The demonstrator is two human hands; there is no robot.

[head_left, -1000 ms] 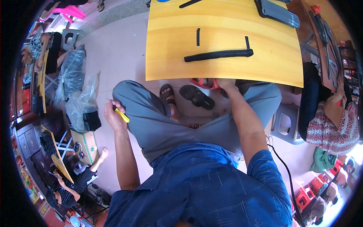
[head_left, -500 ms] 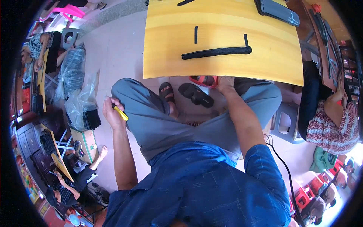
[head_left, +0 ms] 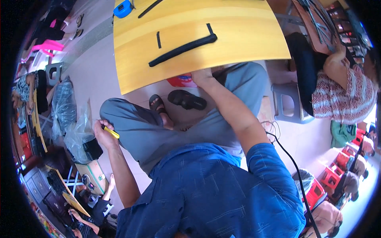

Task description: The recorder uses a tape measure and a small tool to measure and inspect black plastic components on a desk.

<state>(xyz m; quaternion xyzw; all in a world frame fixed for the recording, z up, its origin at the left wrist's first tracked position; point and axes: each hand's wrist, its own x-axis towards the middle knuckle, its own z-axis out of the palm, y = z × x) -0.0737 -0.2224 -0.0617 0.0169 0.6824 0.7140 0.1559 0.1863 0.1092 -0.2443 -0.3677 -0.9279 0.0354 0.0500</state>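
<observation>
My left hand (head_left: 103,135) is closed around a tool with a yellow and black handle (head_left: 112,133), held out beside my left knee. The tool's working end does not show clearly. My right hand (head_left: 203,77) reaches beneath the near edge of the yellow wooden table (head_left: 238,41), where its fingers are hidden. Beside it under the tabletop is a red object (head_left: 181,81), partly covered. On the table lie a long, thick black strip (head_left: 182,50), a short black strip (head_left: 158,40) and another short piece (head_left: 209,28) touching the long one's right end.
A blue tape measure (head_left: 123,8) sits at the table's far left corner, near another black strip (head_left: 150,8). Dark sandals (head_left: 186,100) lie on the floor below. Plastic-wrapped bundles (head_left: 64,105) stand to the left. A black cable (head_left: 293,162) hangs at my right; other people sit on both sides.
The view has turned and shifted right, so the table appears tilted and further left. The tape measure has come into view. My left hand still holds the yellow-handled tool; my right stays under the table edge.
</observation>
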